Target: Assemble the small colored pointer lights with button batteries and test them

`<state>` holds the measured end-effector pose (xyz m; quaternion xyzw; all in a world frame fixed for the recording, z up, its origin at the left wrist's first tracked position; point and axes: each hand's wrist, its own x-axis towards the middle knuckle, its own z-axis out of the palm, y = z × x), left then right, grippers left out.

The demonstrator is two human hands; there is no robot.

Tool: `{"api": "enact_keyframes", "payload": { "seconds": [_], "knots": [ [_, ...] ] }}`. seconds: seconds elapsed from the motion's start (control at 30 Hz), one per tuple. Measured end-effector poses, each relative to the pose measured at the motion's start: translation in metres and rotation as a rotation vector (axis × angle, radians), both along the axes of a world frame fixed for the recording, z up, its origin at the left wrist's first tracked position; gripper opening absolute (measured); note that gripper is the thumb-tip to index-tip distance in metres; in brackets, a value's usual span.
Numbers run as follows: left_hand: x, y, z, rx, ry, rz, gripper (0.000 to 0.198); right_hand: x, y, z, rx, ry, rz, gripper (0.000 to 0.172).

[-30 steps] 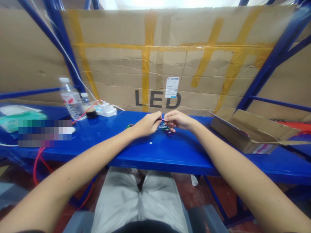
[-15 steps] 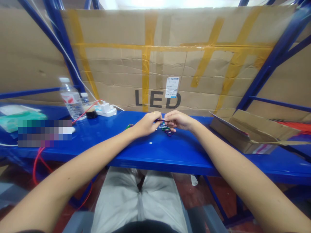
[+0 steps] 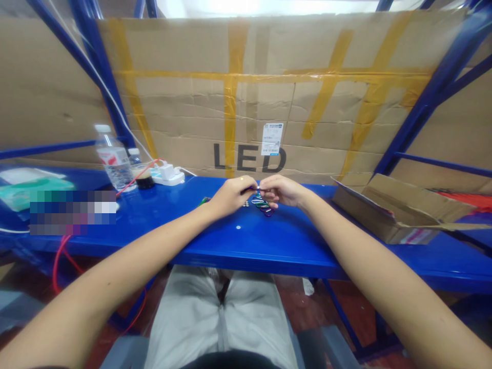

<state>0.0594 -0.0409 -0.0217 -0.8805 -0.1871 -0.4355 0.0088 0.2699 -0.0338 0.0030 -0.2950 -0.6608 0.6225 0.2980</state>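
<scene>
My left hand (image 3: 233, 196) is closed round a thin dark purple piece that looks like a carabiner (image 3: 248, 189). Fingertips of my right hand (image 3: 282, 190) pinch at its end, where a small silvery part (image 3: 258, 188) shows between the two hands. Beneath them, a little pile of coloured metal carabiners (image 3: 265, 207), green, silver and purple, lies on the blue table (image 3: 269, 241); my right hand partly covers it. Tiny shiny metal pieces (image 3: 246, 204) lie beside my left fingers. Something green and dark (image 3: 204, 201) is half hidden behind my left wrist.
At right stands an open cardboard box (image 3: 388, 210). On the left are a water bottle (image 3: 113, 161), a smaller bottle with dark liquid (image 3: 144, 177), a white power strip (image 3: 169, 176) and a red cable (image 3: 57, 261). A taped cardboard sheet (image 3: 184, 113) closes off the back.
The hands have shifted only slightly at the held piece. A silvery part now shows between the fingertips, and the tiny metal pieces by my left hand are more visible.
</scene>
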Motion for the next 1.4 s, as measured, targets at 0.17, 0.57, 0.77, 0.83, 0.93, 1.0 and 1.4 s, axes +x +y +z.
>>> {"api": "enact_keyframes", "payload": {
  "seconds": [0.17,0.57,0.77,0.83,0.93,1.0,1.4],
  "knots": [
    [0.0029,-0.0056,0.0015,-0.132,0.014,0.081,0.007,-0.0004,-0.0018,0.0002,0.013,-0.005,-0.002,0.014],
    [0.0026,-0.0014,0.0006,-0.142,-0.039,0.018,0.003,-0.0017,0.0010,-0.0036,-0.061,0.003,-0.019,0.014],
    [0.0033,-0.0033,0.0012,-0.121,-0.053,0.022,0.002,-0.0020,0.0037,-0.0045,-0.099,0.006,-0.039,0.013],
    [0.0034,-0.0039,0.0011,-0.118,-0.051,0.026,0.003,-0.0021,0.0040,-0.0047,-0.101,0.010,-0.038,0.014],
    [0.0038,-0.0046,0.0013,-0.103,-0.051,0.029,0.005,-0.0023,0.0036,-0.0049,-0.095,0.013,-0.033,0.014],
    [0.0044,-0.0046,0.0017,-0.090,-0.047,0.032,0.006,-0.0027,0.0028,-0.0048,-0.087,0.010,-0.027,0.013],
    [0.0059,-0.0018,-0.0038,-0.034,0.001,0.117,0.015,-0.0040,-0.0020,-0.0014,0.034,-0.010,-0.043,0.017]
  ]
}}
